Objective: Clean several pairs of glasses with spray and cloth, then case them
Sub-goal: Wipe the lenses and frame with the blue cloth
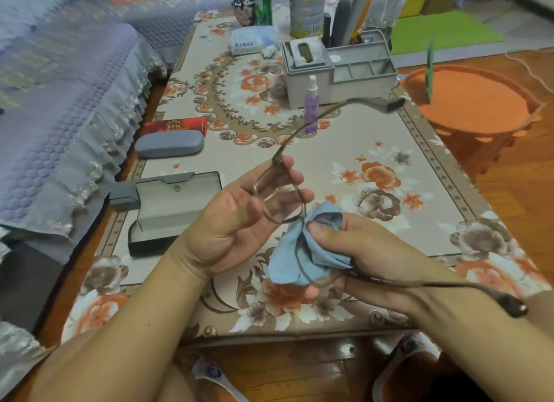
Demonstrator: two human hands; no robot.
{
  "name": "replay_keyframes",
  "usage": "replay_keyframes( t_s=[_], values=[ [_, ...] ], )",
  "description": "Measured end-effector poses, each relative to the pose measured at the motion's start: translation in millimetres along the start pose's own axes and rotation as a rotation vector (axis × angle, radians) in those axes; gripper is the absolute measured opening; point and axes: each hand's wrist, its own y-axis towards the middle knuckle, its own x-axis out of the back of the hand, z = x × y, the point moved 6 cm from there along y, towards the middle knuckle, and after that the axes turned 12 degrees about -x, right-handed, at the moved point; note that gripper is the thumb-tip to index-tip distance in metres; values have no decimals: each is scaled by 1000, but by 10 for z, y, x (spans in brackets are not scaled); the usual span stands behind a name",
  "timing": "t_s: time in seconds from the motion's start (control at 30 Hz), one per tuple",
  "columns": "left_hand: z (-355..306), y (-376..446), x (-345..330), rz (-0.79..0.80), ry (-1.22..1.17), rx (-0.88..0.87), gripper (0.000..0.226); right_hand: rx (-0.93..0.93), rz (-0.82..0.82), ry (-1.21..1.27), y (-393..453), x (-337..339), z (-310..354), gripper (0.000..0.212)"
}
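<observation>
A pair of thin brown-framed glasses (280, 197) is held above the table's near edge, temples unfolded. My left hand (239, 218) grips one lens rim between thumb and fingers. My right hand (359, 251) pinches a light blue cloth (308, 245) around the other lens. A purple spray bottle (311, 107) stands upright at mid-table. An open dark case (168, 209) with a grey lining lies to the left of my hands. Behind it rest a shut grey case (169, 143) and a red case (177, 125).
The floral-covered table (374, 149) carries a grey tissue box and organiser (338, 68), a tissue pack (254, 40), cans and a mug at the far end. A sofa (60, 86) runs along the left. An orange basket (473, 101) stands at right.
</observation>
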Motion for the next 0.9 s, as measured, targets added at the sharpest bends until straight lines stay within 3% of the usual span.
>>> replay_keyframes(
  t_s=[0.1,0.3,0.4,0.47,0.6,0.7,0.9],
  values=[
    [42,-10,-18,26,88,30,67,-74,30,-75,-9,26,-31,22],
    [161,-15,3,-26,222,42,66,-8,-316,-543,-46,140,53,13],
    [196,5,7,-28,203,61,67,66,-358,-682,-80,104,116,15],
    [190,7,-9,-13,149,64,68,63,-274,-647,-73,90,90,21],
    [98,14,-15,-1,-6,37,65,63,-63,-226,-80,122,58,25],
    [86,0,-21,6,-65,48,65,28,46,-109,-48,74,5,26],
    [54,-10,-26,-7,-30,25,65,102,-103,-235,-36,120,31,27]
  ],
)
